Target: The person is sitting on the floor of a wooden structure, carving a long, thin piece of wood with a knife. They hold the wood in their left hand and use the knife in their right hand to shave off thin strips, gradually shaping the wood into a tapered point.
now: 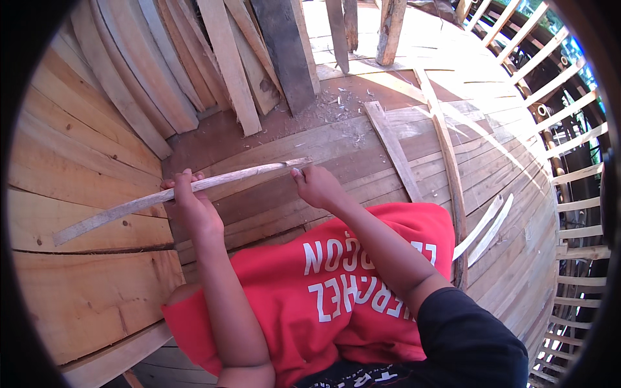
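Note:
A long, thin, slightly curved strip of pale wood (pixel 139 204) lies across in front of me, its left end reaching over the plank wall. My left hand (pixel 196 205) is closed around the strip near its middle. Just below the strip's right end, my right hand (pixel 318 187) is closed with the thumb against the curled fingers. Whatever it grips, if anything, is too small or hidden to name. A pale notch or frayed patch shows on the strip close to that hand. Over my lap is a red cloth garment (pixel 278 278) with white lettering.
Planks (pixel 149 58) and a dark board (pixel 284 52) lean at the upper left. Loose boards (pixel 392 149) and a long curved batten (pixel 442 136) lie on the wooden floor (pixel 323 139). Two pale strips (pixel 493 226) rest at right, near a slatted railing (pixel 576 207). Shavings are scattered about.

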